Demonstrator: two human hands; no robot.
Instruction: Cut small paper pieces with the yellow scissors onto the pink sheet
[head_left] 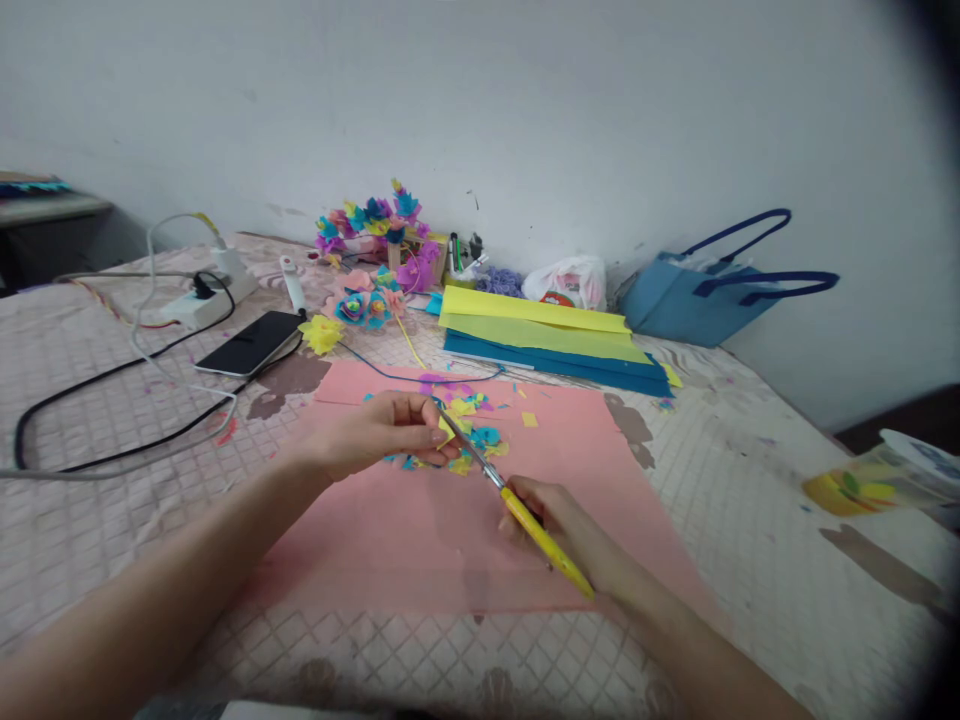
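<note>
My left hand (412, 428) pinches a small piece of yellow paper (447, 430) between thumb and fingers. In my right hand (546, 515) is a pair of scissors with yellow handles (541, 538). Their metal blades point up and left and meet the yellow piece; whether they are parted is too small to tell. Both hands are above a large pink paper sheet (570, 440). Below and behind the blades lie scattered yellow, blue and purple paper scraps (486, 437). A small yellow square (529, 419) rests to their right.
Behind are folded yellow and blue paper sheets (547, 345), paper flowers (364, 300), a yellow paper flower (322, 334) and a white plastic bag (566, 282). A phone (250, 342), cables and a power strip (210, 300) lie left. A blue bag (675, 300) and plastic cup (877, 478) stand right.
</note>
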